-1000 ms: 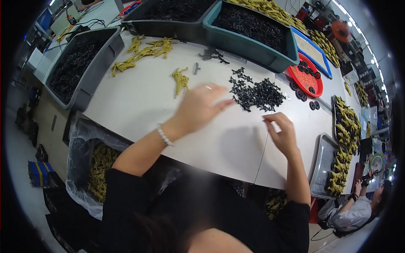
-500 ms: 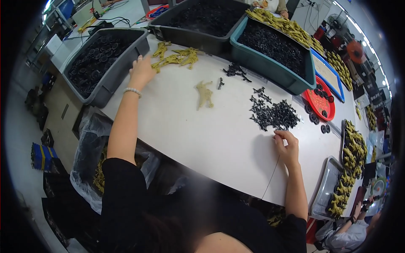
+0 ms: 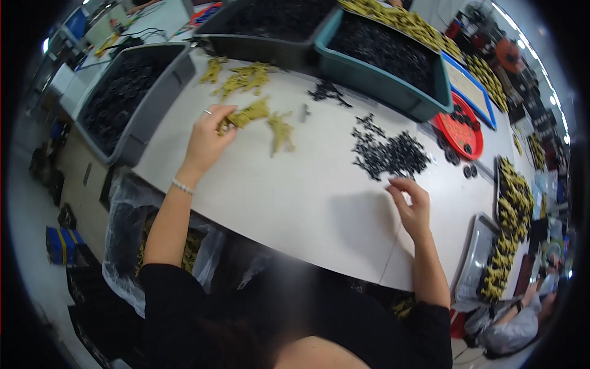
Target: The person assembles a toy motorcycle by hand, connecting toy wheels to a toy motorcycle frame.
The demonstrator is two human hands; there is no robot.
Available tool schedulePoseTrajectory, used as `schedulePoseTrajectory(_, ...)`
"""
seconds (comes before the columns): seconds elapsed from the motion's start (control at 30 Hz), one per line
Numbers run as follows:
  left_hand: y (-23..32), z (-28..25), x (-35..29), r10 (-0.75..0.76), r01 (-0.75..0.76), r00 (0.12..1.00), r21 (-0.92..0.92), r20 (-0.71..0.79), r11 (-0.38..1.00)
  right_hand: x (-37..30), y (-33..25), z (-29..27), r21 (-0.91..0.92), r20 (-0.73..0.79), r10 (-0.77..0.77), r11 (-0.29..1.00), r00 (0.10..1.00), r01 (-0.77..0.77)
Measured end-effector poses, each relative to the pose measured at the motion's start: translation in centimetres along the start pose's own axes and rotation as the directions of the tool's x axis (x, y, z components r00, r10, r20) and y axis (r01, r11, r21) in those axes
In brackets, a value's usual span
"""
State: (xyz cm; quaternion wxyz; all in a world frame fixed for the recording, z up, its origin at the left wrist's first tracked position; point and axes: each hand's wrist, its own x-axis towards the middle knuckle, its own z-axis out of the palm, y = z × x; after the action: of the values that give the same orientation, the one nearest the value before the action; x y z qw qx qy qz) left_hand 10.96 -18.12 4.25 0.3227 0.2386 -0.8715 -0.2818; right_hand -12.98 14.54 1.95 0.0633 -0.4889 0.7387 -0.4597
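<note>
The left hand (image 3: 206, 138) is drawing back from the far-left counter (image 3: 295, 203) edge, its grip closing on an olive clip bundle (image 3: 246, 115) for carrying; the right hand (image 3: 413, 206) is resting half-curled, holding nothing, beside the black pile (image 3: 390, 154).

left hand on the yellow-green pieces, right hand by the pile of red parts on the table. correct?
Not quite. The right hand is by a pile of black parts, not red; the head view shows it. The left hand is on the yellow-green pieces.

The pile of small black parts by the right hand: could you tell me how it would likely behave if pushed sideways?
The pile of small black parts is loose, with strays around its edge, so it would probably spread rather than slide as one. The pieces look tiny beside the right hand, so likely light. The white table looks smooth, so they may skid easily.
</note>
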Motion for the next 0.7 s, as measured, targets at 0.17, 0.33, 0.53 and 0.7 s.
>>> schedulePoseTrajectory(0.17, 10.7, 7.1, -1.4, 0.319, -0.236, 0.894, -0.274, 0.315, 0.932, 0.7, -4.9, 0.6, 0.159, 0.116, -0.13, 0.981, 0.985, 0.111)
schedulePoseTrajectory(0.33, 14.9, 10.6, -0.8, 0.411, -0.154, 0.814, -0.531, 0.41, 0.834, -0.2, -4.5, -0.4, 0.195, 0.244, 0.068, 0.974, 0.967, -0.117)
schedulePoseTrajectory(0.53, 16.6, 14.5, -2.9, 0.226, 0.56, 0.733, -0.758, 0.642, 0.335, -2.5, -3.3, 0.9, 0.726, 0.167, 0.241, 0.626, 0.956, -0.285)
schedulePoseTrajectory(0.7, 15.4, 15.6, -4.1, 0.219, 0.341, 0.8, -0.724, 0.558, 0.6, -2.4, -2.4, -1.3, 0.384, 0.164, 0.086, 0.912, 0.983, -0.144)
